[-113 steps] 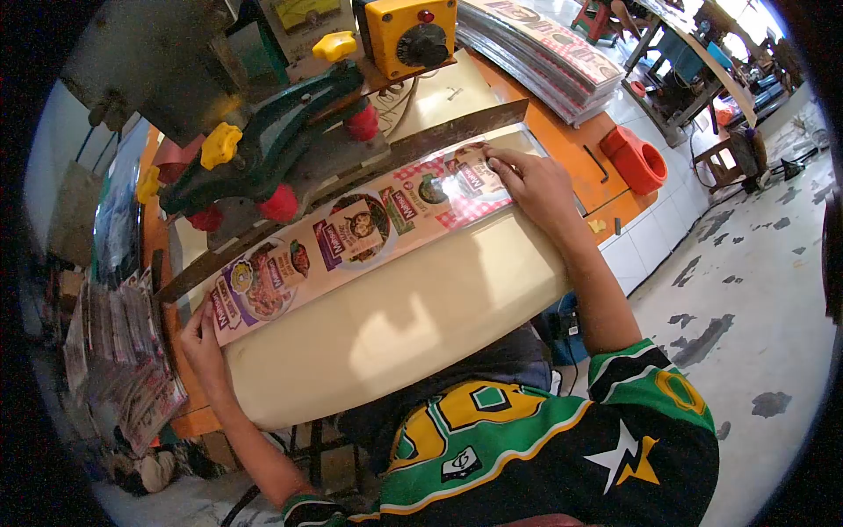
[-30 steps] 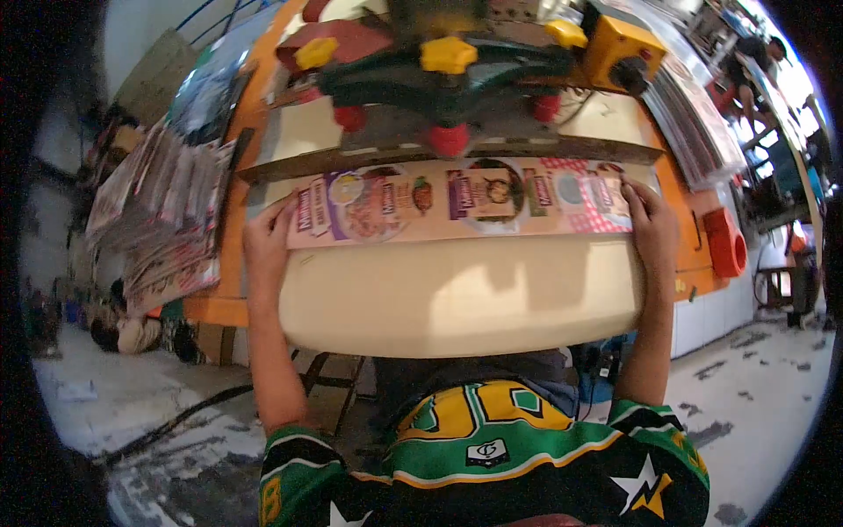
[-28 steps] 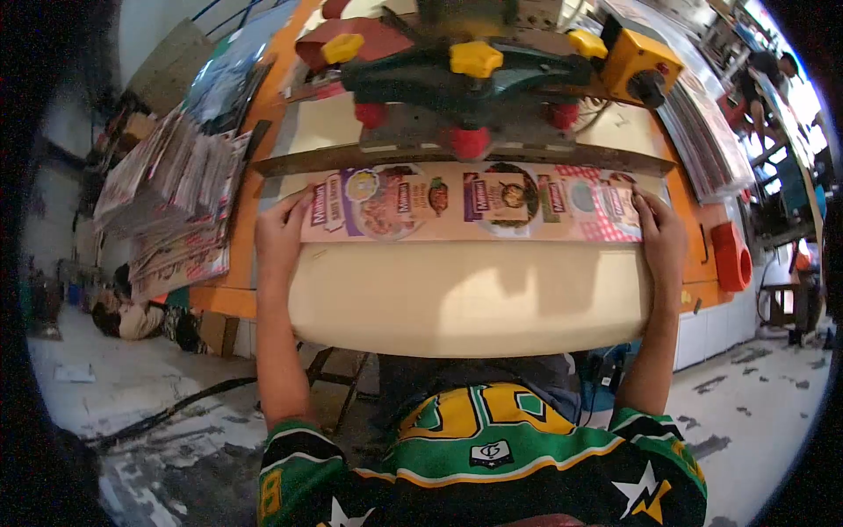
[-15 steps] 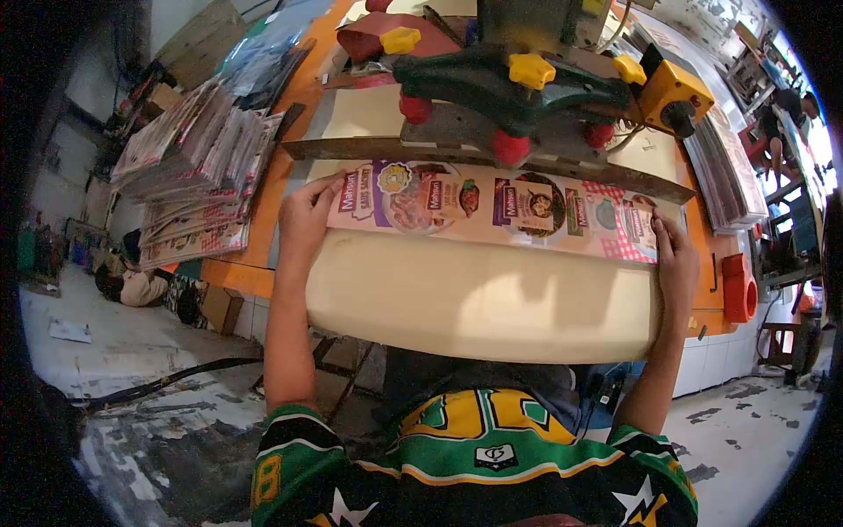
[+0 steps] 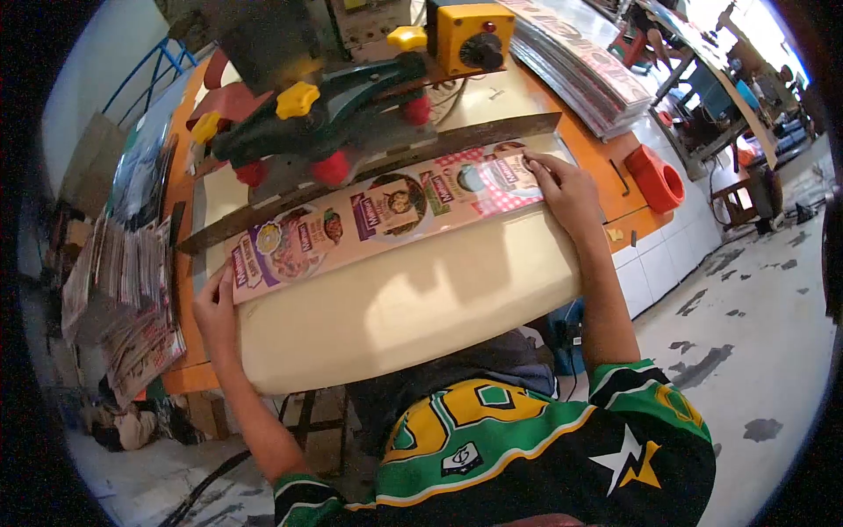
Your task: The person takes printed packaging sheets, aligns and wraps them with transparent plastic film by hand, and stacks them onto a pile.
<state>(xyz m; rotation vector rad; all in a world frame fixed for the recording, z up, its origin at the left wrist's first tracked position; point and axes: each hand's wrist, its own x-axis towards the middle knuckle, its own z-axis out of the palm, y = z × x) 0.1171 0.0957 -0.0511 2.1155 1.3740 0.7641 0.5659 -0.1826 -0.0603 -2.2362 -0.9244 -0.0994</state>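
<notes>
Holding the printed strip point(image 5: 373, 220) at both ends, narrowly pinched between the fingers of left hand point(image 5: 214, 309) and right hand point(image 5: 566, 186), apparently to keep it straight along the metal bar point(image 5: 492, 137) just beyond the fingers, above the cream surface point(image 5: 413, 307)

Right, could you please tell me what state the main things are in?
Printed food-label strip: flat, face up, along metal bar
Left hand: at the strip's left end
Right hand: at the strip's right end
Left-side stack: uneven
Right-side stack: lying flat
Hex key: lying on orange table
Control box's red light: cannot tell whether lit
</notes>
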